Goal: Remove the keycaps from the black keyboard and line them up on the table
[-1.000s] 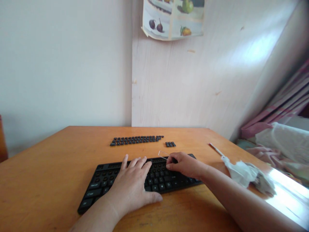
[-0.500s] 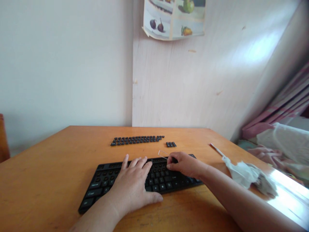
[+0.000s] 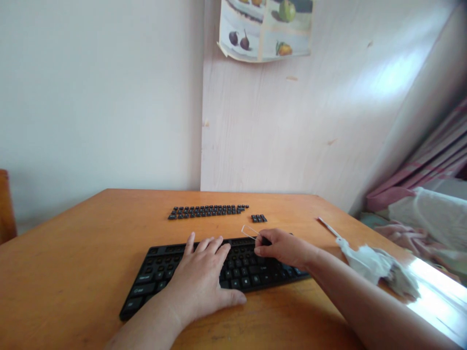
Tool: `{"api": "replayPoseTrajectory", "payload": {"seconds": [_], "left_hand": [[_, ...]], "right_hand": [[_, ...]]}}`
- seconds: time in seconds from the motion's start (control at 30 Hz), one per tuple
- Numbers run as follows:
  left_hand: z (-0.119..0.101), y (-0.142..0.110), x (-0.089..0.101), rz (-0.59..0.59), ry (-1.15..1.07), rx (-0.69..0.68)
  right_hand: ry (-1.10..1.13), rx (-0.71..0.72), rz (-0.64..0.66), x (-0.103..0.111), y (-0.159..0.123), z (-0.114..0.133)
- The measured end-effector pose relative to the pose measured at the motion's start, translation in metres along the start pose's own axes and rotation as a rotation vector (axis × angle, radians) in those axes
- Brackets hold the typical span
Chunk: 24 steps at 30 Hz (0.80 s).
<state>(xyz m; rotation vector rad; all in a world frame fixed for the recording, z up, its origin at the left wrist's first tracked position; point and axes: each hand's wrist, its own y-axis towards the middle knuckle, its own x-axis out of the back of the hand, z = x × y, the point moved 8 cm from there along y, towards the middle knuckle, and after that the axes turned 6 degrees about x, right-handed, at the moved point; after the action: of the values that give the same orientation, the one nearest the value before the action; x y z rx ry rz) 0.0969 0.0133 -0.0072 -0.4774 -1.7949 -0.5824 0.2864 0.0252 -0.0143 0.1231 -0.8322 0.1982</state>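
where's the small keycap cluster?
Head view, right of centre: the small keycap cluster lies on the table beyond the right hand, just right of the long keycap rows.

left hand (image 3: 200,279): bare, tapering fingers (image 3: 189,246) | left wrist (image 3: 173,311): bare, faint crease | right hand (image 3: 279,248): bare | right forearm (image 3: 357,301): bare

No words or numbers readable.
The keys (image 3: 142,290) of the black keyboard (image 3: 242,270) carry small white legends, most noticeable at the left end and along the near edge, too blurred to make out; any on the loose keycaps (image 3: 207,212) at the far side of the table (image 3: 83,248) are too small.
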Motion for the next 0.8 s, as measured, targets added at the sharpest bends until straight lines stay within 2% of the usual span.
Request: {"api": "replayPoseTrajectory", "payload": {"seconds": [0.23,0.6,0.8], "left_hand": [[0.000,0.000,0.000,0.006,0.000,-0.002],[0.002,0.000,-0.002,0.015,0.001,-0.004],[0.001,0.001,-0.002,0.001,-0.012,-0.008]], "right_hand": [[0.029,0.000,-0.032,0.003,-0.002,-0.003],[-0.051,0.106,0.044,0.009,-0.009,0.015],[0.007,0.081,0.037,0.003,-0.006,0.007]]}}
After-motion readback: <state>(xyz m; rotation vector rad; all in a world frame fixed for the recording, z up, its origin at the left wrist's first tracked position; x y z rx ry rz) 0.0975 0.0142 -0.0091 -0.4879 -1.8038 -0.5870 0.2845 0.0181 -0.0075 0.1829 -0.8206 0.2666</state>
